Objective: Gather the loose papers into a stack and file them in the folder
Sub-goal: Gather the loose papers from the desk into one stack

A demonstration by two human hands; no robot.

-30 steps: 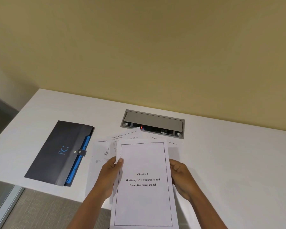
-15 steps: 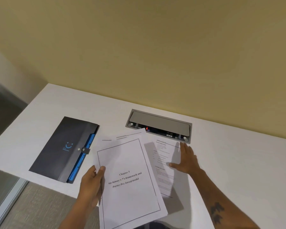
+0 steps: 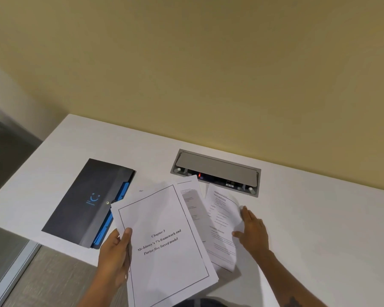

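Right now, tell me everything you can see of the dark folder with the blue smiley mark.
The dark grey-black folder with the blue smiley mark lies flat and closed on the white table, left of the papers and turned at an angle. It looks like matte plastic. A flap wraps over its front, held by a small round metal snap. Bright blue tabbed dividers show along its right edge. Neither hand touches it; the top left corner of the held sheets overlaps that edge.
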